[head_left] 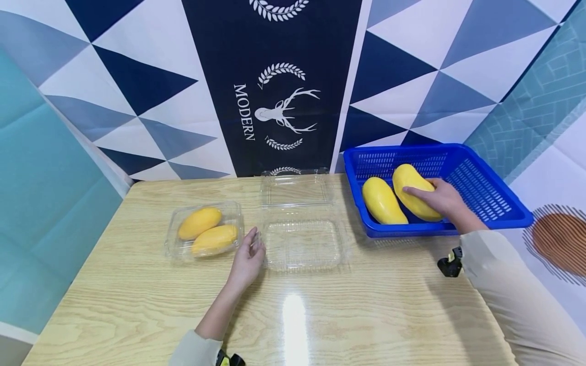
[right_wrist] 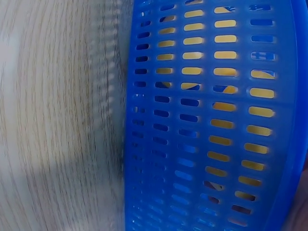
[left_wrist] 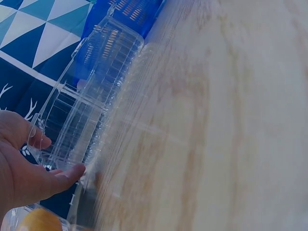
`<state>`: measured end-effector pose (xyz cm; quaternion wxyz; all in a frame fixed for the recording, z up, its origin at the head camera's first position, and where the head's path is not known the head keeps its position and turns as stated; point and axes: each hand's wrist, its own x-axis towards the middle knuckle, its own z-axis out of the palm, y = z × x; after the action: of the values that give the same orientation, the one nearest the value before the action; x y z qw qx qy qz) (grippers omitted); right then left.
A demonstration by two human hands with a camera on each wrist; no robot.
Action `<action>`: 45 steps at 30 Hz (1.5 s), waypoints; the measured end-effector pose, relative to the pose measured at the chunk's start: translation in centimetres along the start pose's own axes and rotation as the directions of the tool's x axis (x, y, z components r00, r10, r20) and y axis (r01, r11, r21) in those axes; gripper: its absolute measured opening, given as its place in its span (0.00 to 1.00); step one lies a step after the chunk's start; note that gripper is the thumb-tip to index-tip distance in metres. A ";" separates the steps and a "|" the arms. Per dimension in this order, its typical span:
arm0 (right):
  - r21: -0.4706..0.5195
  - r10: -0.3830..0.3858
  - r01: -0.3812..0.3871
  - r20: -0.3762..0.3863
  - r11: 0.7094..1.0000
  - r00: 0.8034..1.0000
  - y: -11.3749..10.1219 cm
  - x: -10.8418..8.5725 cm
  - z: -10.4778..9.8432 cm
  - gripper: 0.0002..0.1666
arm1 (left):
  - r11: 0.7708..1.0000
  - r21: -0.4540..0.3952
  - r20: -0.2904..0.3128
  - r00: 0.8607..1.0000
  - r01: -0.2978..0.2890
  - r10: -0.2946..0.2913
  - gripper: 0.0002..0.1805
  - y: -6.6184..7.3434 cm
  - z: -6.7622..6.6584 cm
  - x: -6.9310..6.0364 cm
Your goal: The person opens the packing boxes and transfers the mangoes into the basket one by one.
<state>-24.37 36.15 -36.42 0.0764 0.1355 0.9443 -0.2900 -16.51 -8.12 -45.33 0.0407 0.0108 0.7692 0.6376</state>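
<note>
My right hand [head_left: 441,198] grips a large yellow mango [head_left: 412,190], lifted at a tilt in the blue plastic basket [head_left: 519,218]. Another mango [head_left: 383,201] lies to its left in the same basket. Through the basket's slots, the right wrist view shows patches of yellow [right_wrist: 224,72]. My left hand [head_left: 249,259] is at the left edge of an open clear plastic clamshell box [head_left: 302,246], thumb and fingers apart and relaxed; whether they touch the rim is hard to tell. The box's lid [head_left: 297,190] is folded back toward the wall.
Left of my left hand, another clear clamshell box [head_left: 171,239] holds two yellow mangoes [head_left: 214,240]. A patterned wall covering [head_left: 279,112] rises behind the wooden table [head_left: 357,315]. The basket stands at the table's back right.
</note>
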 end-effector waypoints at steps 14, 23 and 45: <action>-0.020 -0.015 0.016 0.019 1.000 1.000 0.1 0.6 0.2 0.68 | 1.000 -0.008 0.003 1.000 -0.005 0.005 0.32 -0.4 -0.1 0.0; -0.020 0.011 -0.011 0.030 1.000 0.999 0.5 0.8 0.2 0.69 | 1.000 -0.001 -0.005 1.000 -0.006 0.006 0.32 -0.2 -0.1 -0.1; -0.069 0.023 -0.018 0.073 0.997 0.997 0.7 1.5 0.1 0.66 | 1.000 0.021 -0.001 1.000 0.019 -0.019 0.32 0.0 -0.1 -0.2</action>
<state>-25.59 36.98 -37.23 0.1189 0.1319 0.9488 -0.2614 -16.35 -8.25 -45.31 0.0461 0.0038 0.7761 0.6290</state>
